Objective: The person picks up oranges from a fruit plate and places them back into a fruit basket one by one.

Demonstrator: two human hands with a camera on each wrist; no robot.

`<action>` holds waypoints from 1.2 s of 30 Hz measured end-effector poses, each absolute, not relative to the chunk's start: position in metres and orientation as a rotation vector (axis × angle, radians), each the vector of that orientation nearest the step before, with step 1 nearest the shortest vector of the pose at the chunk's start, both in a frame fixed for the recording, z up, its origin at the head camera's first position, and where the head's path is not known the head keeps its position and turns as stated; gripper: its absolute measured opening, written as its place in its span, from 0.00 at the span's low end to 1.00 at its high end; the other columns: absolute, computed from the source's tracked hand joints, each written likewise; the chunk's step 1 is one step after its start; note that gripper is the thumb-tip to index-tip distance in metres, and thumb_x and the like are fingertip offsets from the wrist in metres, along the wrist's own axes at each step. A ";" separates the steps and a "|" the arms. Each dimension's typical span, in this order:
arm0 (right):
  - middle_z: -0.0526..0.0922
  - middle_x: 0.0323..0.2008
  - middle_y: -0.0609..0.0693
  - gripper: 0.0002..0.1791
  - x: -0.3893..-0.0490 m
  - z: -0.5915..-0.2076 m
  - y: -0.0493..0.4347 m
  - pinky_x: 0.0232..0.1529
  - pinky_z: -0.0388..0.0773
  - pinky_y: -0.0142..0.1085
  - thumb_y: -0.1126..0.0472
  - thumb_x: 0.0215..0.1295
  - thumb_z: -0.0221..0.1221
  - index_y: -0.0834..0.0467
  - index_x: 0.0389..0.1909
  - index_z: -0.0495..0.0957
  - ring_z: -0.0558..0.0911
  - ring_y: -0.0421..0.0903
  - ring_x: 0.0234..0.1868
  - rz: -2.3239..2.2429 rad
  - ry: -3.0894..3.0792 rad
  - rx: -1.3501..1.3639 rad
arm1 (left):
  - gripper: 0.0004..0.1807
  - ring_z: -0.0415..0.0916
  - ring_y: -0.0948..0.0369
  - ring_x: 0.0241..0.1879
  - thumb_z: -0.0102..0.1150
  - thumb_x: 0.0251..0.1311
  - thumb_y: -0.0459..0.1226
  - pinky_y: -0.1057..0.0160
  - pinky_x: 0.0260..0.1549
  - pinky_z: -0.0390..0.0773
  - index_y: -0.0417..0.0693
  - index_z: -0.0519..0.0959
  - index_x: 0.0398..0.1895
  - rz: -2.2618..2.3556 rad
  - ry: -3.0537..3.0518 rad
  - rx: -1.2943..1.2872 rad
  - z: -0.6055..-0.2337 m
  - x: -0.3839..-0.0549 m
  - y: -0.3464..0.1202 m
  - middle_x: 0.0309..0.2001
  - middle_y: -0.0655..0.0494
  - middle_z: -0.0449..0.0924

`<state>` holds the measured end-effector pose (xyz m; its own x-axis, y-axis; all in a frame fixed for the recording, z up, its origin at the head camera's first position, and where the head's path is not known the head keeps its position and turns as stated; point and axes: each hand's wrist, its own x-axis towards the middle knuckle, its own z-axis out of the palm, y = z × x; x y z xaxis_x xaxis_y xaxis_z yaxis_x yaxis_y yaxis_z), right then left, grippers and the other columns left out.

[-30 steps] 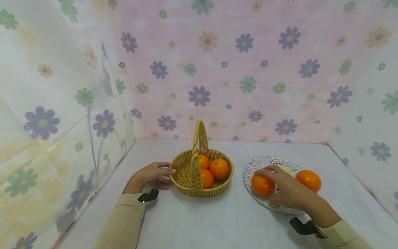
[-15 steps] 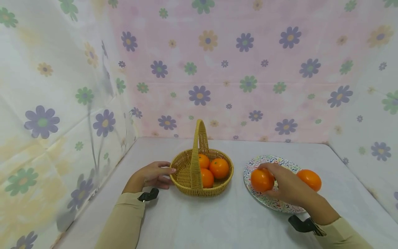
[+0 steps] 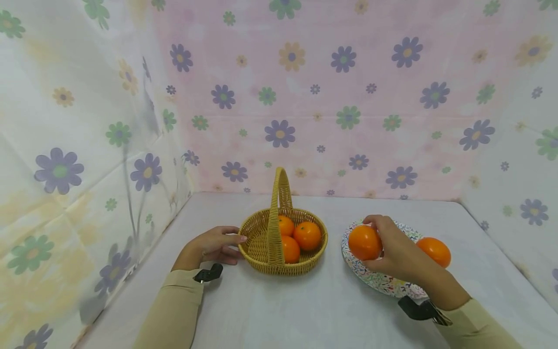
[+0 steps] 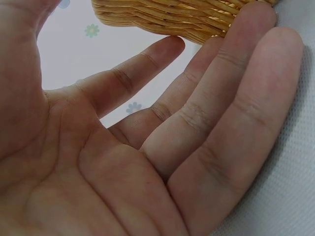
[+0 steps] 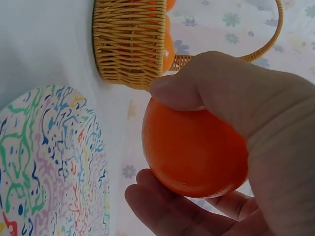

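Observation:
My right hand point(image 3: 398, 254) grips an orange point(image 3: 365, 242) between thumb and fingers, held up over the left part of a round plate point(image 3: 388, 286) with a multicoloured squiggle pattern. In the right wrist view, the orange point(image 5: 194, 147) shows smooth and shiny, thumb on one side and fingertips on the other. A second orange point(image 3: 435, 251) lies at the plate's right side, partly behind the hand. My left hand point(image 3: 215, 245) touches the left rim of a yellow wicker basket point(image 3: 287, 269). Its fingers point(image 4: 231, 103) stretch out fairly straight against the wicker, in the left wrist view.
Three oranges point(image 3: 307, 236) sit in the basket's right half. The tall basket handle point(image 3: 275, 218) arches above them. White cloth covers the table point(image 3: 305, 310), and a flowered curtain point(image 3: 322, 102) closes off the back and sides.
The right hand has raised the orange off the plate and shifted it slightly left and up. The left hand and the basket have stayed in place.

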<state>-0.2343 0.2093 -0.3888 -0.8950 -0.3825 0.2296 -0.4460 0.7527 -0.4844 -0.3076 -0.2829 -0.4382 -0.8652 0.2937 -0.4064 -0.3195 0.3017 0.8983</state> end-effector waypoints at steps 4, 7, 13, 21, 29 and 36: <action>0.72 0.58 0.52 0.50 -0.236 -0.386 0.202 0.50 0.88 0.46 0.62 0.44 0.81 0.52 0.67 0.62 0.78 0.47 0.50 0.831 -2.793 0.713 | 0.43 0.89 0.47 0.47 0.68 0.66 0.50 0.50 0.43 0.89 0.43 0.61 0.77 1.601 2.069 -0.018 -0.437 -0.307 -0.283 0.51 0.42 0.88; 0.74 0.58 0.51 0.50 -0.239 -0.385 0.195 0.51 0.87 0.46 0.61 0.44 0.81 0.52 0.67 0.63 0.79 0.47 0.50 0.839 -2.761 0.731 | 0.42 0.89 0.47 0.47 0.68 0.66 0.50 0.50 0.43 0.89 0.42 0.62 0.76 1.602 2.067 -0.018 -0.437 -0.306 -0.283 0.51 0.42 0.88; 0.80 0.57 0.49 0.50 -0.243 -0.380 0.179 0.55 0.85 0.52 0.56 0.43 0.82 0.52 0.66 0.64 0.82 0.46 0.52 0.832 -2.732 0.739 | 0.42 0.89 0.47 0.47 0.69 0.65 0.51 0.50 0.43 0.89 0.43 0.63 0.75 1.604 2.067 -0.025 -0.438 -0.306 -0.283 0.52 0.42 0.88; 0.80 0.55 0.48 0.49 -0.248 -0.375 0.161 0.50 0.86 0.46 0.53 0.43 0.83 0.53 0.66 0.66 0.81 0.45 0.48 0.858 -2.673 0.783 | 0.43 0.89 0.47 0.47 0.69 0.65 0.51 0.50 0.43 0.89 0.42 0.62 0.76 1.595 2.069 -0.010 -0.438 -0.307 -0.283 0.52 0.42 0.88; 0.73 0.59 0.49 0.46 -0.253 -0.370 0.144 0.52 0.87 0.51 0.60 0.44 0.80 0.38 0.67 0.71 0.80 0.50 0.53 0.839 -2.611 0.887 | 0.44 0.89 0.47 0.47 0.69 0.65 0.50 0.51 0.43 0.89 0.43 0.61 0.77 1.600 2.064 -0.014 -0.435 -0.305 -0.281 0.52 0.42 0.88; 0.79 0.57 0.44 0.41 -0.258 -0.365 0.130 0.50 0.84 0.47 0.59 0.46 0.78 0.42 0.63 0.73 0.78 0.47 0.53 0.812 -2.630 0.877 | 0.43 0.89 0.47 0.47 0.69 0.66 0.51 0.51 0.43 0.89 0.43 0.61 0.77 1.600 2.062 -0.014 -0.436 -0.306 -0.282 0.52 0.42 0.87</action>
<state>-0.2582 0.1299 -0.3650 -0.7868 -0.4739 0.3954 -0.6143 0.6629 -0.4280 -0.3056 -0.2818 -0.4356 -0.8617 0.3029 -0.4071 -0.3190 0.3004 0.8989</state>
